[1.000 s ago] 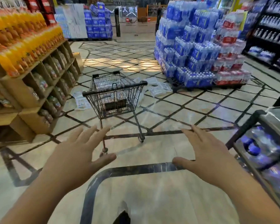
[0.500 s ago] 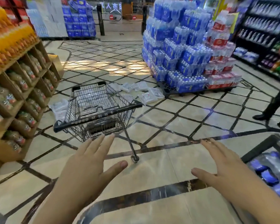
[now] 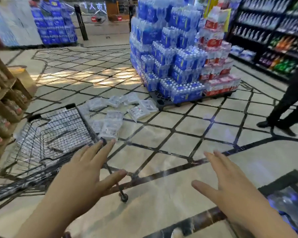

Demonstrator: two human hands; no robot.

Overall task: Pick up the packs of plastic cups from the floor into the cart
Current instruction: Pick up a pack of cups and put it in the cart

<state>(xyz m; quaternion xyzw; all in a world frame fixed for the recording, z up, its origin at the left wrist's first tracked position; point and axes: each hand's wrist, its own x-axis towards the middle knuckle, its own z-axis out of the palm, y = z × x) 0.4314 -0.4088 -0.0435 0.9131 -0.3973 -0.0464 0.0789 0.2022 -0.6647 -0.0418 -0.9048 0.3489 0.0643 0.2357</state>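
Note:
Several clear packs of plastic cups (image 3: pixel 118 112) lie scattered on the tiled floor just beyond the cart's far right corner. The black wire cart (image 3: pixel 55 140) stands at the left, its basket blurred by motion. My left hand (image 3: pixel 83 177) is open, fingers spread, over the cart's near right corner, its fingertips near the end of the handle bar. My right hand (image 3: pixel 230 184) hovers open over bare floor to the right, holding nothing.
A pallet stacked with blue and red bottled-water cases (image 3: pixel 179 54) stands behind the packs. Wooden shelves with bottles (image 3: pixel 2 107) line the left. A person in black trousers (image 3: pixel 289 103) walks at the right. Another cart edge (image 3: pixel 286 198) shows at lower right.
The view has moved closer to the cart and turned right. The cart has slid to the left of the frame and the floor packs are nearer. Both hands stay open.

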